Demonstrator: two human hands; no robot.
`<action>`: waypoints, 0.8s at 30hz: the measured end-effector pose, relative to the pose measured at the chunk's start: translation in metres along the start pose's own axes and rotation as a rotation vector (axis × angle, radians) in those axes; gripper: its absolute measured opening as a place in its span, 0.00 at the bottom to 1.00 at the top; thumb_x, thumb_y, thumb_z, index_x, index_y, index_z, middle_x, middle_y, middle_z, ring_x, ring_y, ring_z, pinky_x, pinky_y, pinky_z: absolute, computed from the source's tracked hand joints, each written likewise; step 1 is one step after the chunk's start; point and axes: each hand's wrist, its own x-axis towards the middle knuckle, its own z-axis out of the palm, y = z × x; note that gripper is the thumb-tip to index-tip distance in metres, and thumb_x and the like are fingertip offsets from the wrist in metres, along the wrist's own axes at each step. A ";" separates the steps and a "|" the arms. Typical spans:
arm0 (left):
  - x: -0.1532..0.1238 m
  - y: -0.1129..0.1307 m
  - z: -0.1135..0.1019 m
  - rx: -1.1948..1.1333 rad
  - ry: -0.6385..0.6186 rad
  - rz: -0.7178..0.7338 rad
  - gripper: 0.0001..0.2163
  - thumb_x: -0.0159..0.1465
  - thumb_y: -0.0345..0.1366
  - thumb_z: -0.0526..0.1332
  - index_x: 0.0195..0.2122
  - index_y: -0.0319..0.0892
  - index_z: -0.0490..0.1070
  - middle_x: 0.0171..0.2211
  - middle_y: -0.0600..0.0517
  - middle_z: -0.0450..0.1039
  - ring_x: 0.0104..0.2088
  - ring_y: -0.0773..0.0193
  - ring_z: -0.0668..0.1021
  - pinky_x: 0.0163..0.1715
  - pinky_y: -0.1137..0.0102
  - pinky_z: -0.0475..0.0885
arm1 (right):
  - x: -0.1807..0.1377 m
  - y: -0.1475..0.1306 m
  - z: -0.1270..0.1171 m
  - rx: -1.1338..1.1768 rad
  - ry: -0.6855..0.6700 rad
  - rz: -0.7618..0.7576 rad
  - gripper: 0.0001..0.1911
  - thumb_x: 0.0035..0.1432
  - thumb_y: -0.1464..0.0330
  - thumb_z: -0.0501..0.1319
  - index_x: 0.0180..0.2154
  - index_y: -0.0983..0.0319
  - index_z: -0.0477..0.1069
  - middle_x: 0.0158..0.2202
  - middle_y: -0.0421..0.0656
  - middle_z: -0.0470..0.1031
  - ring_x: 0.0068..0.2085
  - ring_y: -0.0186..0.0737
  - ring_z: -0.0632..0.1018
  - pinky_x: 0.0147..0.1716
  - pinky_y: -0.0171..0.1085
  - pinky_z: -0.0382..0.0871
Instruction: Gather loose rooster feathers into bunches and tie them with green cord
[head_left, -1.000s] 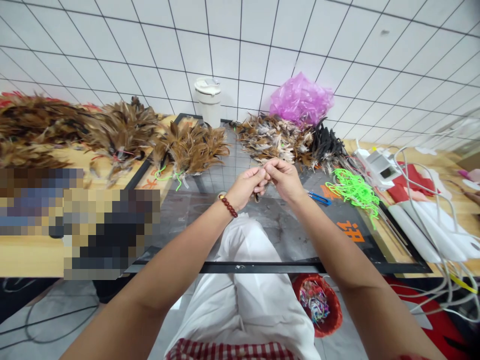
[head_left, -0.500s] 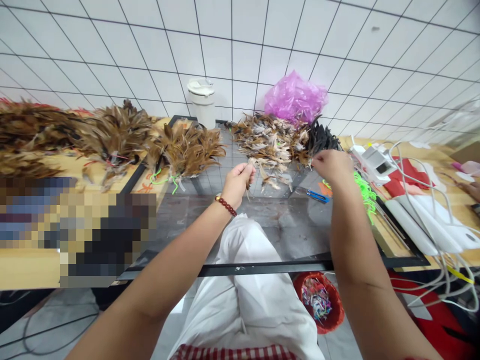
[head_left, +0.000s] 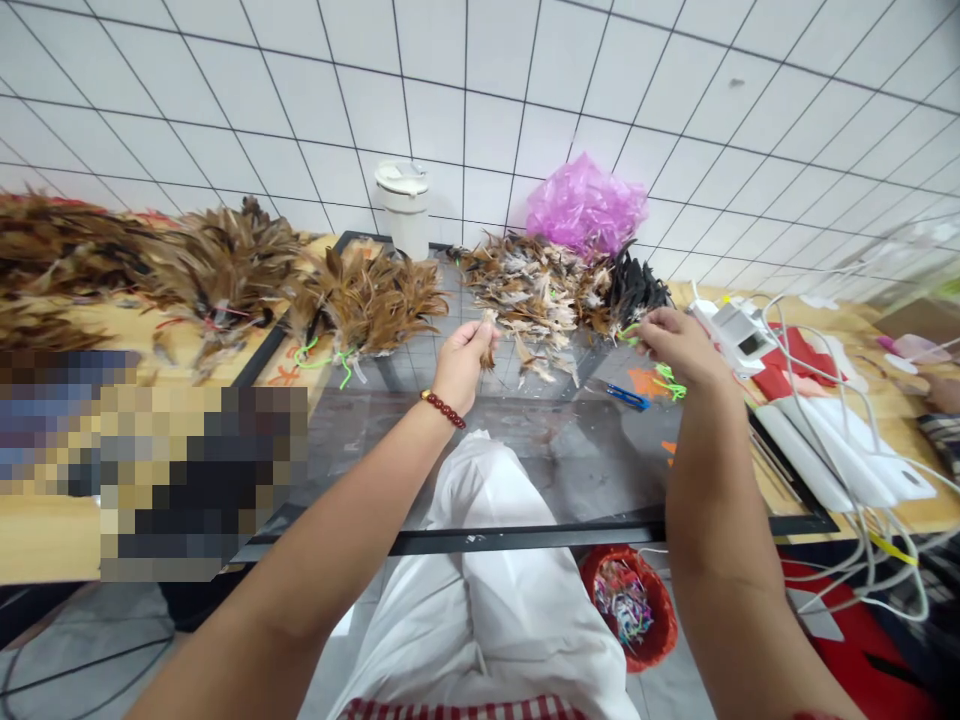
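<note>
My left hand (head_left: 463, 362), with a dark red bead bracelet (head_left: 444, 408) at the wrist, is closed in a pinch on a small brown feather bundle (head_left: 487, 356). My right hand (head_left: 670, 342) pinches a bright green cord (head_left: 628, 334), just in front of the black feathers (head_left: 636, 290). More green cords (head_left: 671, 383) lie on the mat below that hand, partly covered by it. A loose pile of brown and cream feathers (head_left: 532, 290) spreads beyond both hands. Left of it sits a heap of brown feathers (head_left: 382, 300) with green ties at its near end.
A blue-handled tool (head_left: 627, 397) lies on the dark work surface (head_left: 555, 460). A white lidded cup (head_left: 405, 210) and a pink plastic bag (head_left: 585, 205) stand against the tiled wall. White cables and a white device (head_left: 739, 335) are at right. Below the edge is a red bin (head_left: 664, 640).
A green cord now shows between my right fingers, and that hand has drawn slightly nearer. My left hand has moved a little left, still pinching the feathers.
</note>
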 end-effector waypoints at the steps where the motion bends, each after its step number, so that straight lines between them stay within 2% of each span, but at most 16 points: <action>1: -0.001 0.002 0.001 -0.027 -0.032 -0.018 0.10 0.57 0.40 0.65 0.26 0.39 0.70 0.28 0.54 0.72 0.24 0.75 0.71 0.25 0.78 0.66 | -0.005 -0.009 0.000 0.220 -0.087 -0.078 0.10 0.53 0.61 0.59 0.30 0.62 0.67 0.29 0.46 0.76 0.25 0.35 0.72 0.24 0.34 0.64; 2: -0.003 0.004 0.002 -0.057 -0.073 -0.040 0.10 0.57 0.40 0.65 0.27 0.39 0.69 0.31 0.53 0.73 0.24 0.75 0.71 0.24 0.78 0.66 | -0.011 -0.019 0.002 0.395 -0.193 -0.135 0.11 0.52 0.60 0.60 0.31 0.61 0.66 0.29 0.45 0.76 0.24 0.32 0.71 0.22 0.32 0.62; 4: -0.008 0.010 0.004 -0.112 -0.174 -0.091 0.10 0.57 0.39 0.65 0.26 0.39 0.67 0.38 0.51 0.74 0.24 0.76 0.71 0.24 0.77 0.67 | -0.021 -0.039 0.012 0.601 -0.332 -0.207 0.12 0.52 0.61 0.63 0.32 0.61 0.65 0.26 0.42 0.74 0.21 0.29 0.68 0.19 0.30 0.59; 7: -0.015 0.017 0.006 -0.142 -0.342 -0.147 0.11 0.58 0.39 0.64 0.26 0.38 0.66 0.43 0.48 0.74 0.23 0.76 0.71 0.24 0.76 0.67 | -0.030 -0.061 0.035 0.693 -0.390 -0.293 0.11 0.53 0.62 0.64 0.30 0.61 0.64 0.21 0.36 0.68 0.19 0.27 0.64 0.18 0.29 0.56; 9: -0.018 0.018 0.006 -0.125 -0.438 -0.179 0.11 0.58 0.39 0.64 0.26 0.37 0.66 0.40 0.47 0.75 0.22 0.75 0.71 0.23 0.75 0.67 | -0.033 -0.070 0.049 0.701 -0.399 -0.319 0.11 0.54 0.63 0.63 0.30 0.61 0.64 0.20 0.34 0.64 0.19 0.26 0.63 0.18 0.29 0.56; 12: -0.019 0.014 0.005 -0.049 -0.529 -0.273 0.11 0.57 0.39 0.65 0.26 0.36 0.67 0.29 0.48 0.74 0.23 0.71 0.74 0.25 0.74 0.69 | -0.034 -0.075 0.061 0.686 -0.415 -0.328 0.11 0.54 0.62 0.63 0.30 0.61 0.64 0.19 0.33 0.63 0.19 0.26 0.62 0.18 0.28 0.55; 14: -0.019 0.008 0.006 -0.027 -0.519 -0.307 0.12 0.57 0.39 0.65 0.26 0.36 0.68 0.23 0.50 0.71 0.23 0.70 0.74 0.26 0.75 0.69 | -0.034 -0.075 0.064 0.678 -0.453 -0.327 0.11 0.54 0.61 0.63 0.31 0.62 0.65 0.20 0.34 0.64 0.19 0.26 0.62 0.18 0.29 0.56; 16: -0.018 0.005 0.007 -0.081 -0.476 -0.297 0.11 0.58 0.38 0.65 0.25 0.36 0.68 0.22 0.53 0.69 0.22 0.72 0.72 0.24 0.76 0.68 | -0.034 -0.073 0.066 0.701 -0.459 -0.322 0.13 0.53 0.61 0.65 0.35 0.62 0.67 0.25 0.36 0.68 0.22 0.26 0.65 0.20 0.29 0.60; 18: -0.017 0.005 0.007 -0.189 -0.448 -0.286 0.11 0.59 0.37 0.64 0.25 0.36 0.67 0.21 0.54 0.66 0.21 0.73 0.70 0.23 0.77 0.67 | -0.035 -0.072 0.070 0.738 -0.473 -0.336 0.21 0.48 0.62 0.69 0.43 0.59 0.67 0.35 0.40 0.72 0.27 0.28 0.70 0.24 0.29 0.65; 20: -0.016 0.009 0.007 -0.289 -0.447 -0.294 0.10 0.59 0.37 0.63 0.25 0.38 0.66 0.21 0.55 0.64 0.22 0.73 0.69 0.24 0.76 0.67 | -0.037 -0.071 0.077 0.742 -0.588 -0.361 0.31 0.41 0.64 0.72 0.48 0.57 0.66 0.41 0.41 0.72 0.33 0.31 0.73 0.29 0.30 0.69; 22: -0.015 0.013 0.006 -0.340 -0.451 -0.300 0.10 0.60 0.36 0.63 0.25 0.38 0.65 0.22 0.55 0.64 0.22 0.72 0.69 0.24 0.75 0.68 | -0.039 -0.073 0.085 0.702 -0.749 -0.359 0.30 0.43 0.62 0.71 0.49 0.57 0.67 0.38 0.40 0.73 0.31 0.32 0.74 0.26 0.30 0.68; 24: -0.014 0.017 0.005 -0.337 -0.448 -0.302 0.10 0.60 0.36 0.62 0.25 0.39 0.65 0.22 0.55 0.63 0.22 0.72 0.69 0.24 0.74 0.68 | -0.040 -0.076 0.091 0.659 -0.782 -0.323 0.22 0.50 0.58 0.66 0.46 0.59 0.70 0.31 0.39 0.73 0.26 0.30 0.73 0.20 0.28 0.63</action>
